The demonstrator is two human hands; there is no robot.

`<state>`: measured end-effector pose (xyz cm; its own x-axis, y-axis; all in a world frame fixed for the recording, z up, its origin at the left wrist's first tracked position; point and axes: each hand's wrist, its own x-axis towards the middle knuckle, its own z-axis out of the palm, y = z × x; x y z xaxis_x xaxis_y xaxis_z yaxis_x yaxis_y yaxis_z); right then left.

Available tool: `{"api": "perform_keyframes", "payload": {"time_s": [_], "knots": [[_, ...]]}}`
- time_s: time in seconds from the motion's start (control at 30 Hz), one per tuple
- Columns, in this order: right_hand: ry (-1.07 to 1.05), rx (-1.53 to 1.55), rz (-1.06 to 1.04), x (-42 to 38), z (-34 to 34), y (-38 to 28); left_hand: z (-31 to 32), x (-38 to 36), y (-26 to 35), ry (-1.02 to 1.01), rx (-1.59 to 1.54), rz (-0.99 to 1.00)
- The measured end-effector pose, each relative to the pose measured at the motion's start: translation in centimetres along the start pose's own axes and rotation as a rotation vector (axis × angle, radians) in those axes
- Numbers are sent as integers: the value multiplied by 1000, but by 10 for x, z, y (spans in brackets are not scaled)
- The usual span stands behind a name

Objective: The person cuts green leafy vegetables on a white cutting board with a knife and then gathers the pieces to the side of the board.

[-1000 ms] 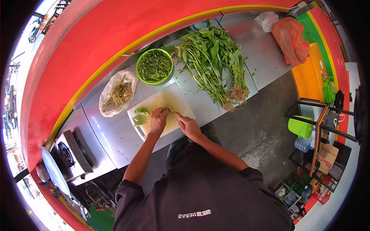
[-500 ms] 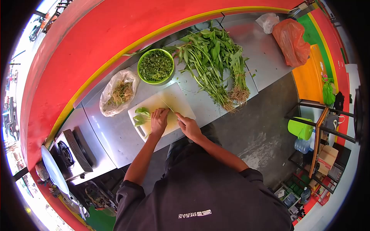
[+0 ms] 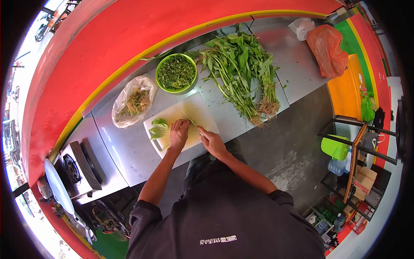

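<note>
My left hand point(image 3: 178, 134) is closed on a small bunch of leafy greens point(image 3: 159, 128) lying on the pale cutting board point(image 3: 202, 107); the leaves stick out to its left. In my right hand point(image 3: 211, 142) is the handle of a knife point(image 3: 189, 118), whose blade points up and left over the board, close beside my left fingertips. Behind the board stands a green bowl point(image 3: 176, 91) of chopped greens. A clear plastic bag point(image 3: 120, 116) with root ends lies left of the bowl. Long-stemmed greens point(image 3: 236, 64) with roots are piled to the right.
The steel counter point(image 3: 142, 166) carries a stove point(image 3: 82, 166) at the left. At the far right end are a white plastic bag point(image 3: 302, 28) and an orange plastic bag point(image 3: 328, 49). A rack with a green bucket point(image 3: 335, 146) stands behind at the right.
The view has shifted slightly. Both hands keep nearly the same places, with the knife still beside my left fingers.
</note>
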<state>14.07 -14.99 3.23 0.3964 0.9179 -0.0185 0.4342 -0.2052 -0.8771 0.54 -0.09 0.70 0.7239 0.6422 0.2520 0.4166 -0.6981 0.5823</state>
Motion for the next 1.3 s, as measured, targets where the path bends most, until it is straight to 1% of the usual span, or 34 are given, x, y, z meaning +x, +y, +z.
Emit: {"api": "perform_keyframes", "payload": {"time_s": [0.07,0.17,0.23,0.27,0.33,0.37,0.43,0.53,0.57,0.63,0.87,0.93,1.03,1.13,1.27,1.3], "knots": [[-12,9,6,1,1,0,-5,0,1,-14,3,2],[-37,-3,51,1,1,1,-7,3,4,-24,32,65],[28,30,-6,-3,1,1,-5,3,-1,-2,24,47],[25,32,-7,-3,1,1,-4,3,-3,-1,26,45],[-33,12,56,-5,-3,0,-3,4,-2,2,-1,51],[-33,10,56,-3,-4,0,-3,4,-2,3,-3,51],[-61,-2,93,2,-3,-3,-7,2,0,-54,-8,57],[-55,-1,97,5,-2,-7,-5,-1,0,-41,26,51],[-29,47,58,4,-2,-8,-3,-1,-1,-41,29,52],[-25,32,56,1,0,-7,1,-1,0,14,-20,2],[-61,-7,95,1,-1,-1,-6,0,9,-26,8,39],[-13,56,60,-1,0,-2,-6,-3,5,-40,36,14],[-19,33,30,-6,-2,-2,-3,-1,2,1,-4,21],[-75,-6,79,-4,-5,-2,-4,-1,2,-26,-13,22],[-78,-30,94,1,-3,-3,-8,-2,8,-39,32,39],[-52,-3,71,-1,-3,-3,-8,-3,7,-46,40,33]]}}
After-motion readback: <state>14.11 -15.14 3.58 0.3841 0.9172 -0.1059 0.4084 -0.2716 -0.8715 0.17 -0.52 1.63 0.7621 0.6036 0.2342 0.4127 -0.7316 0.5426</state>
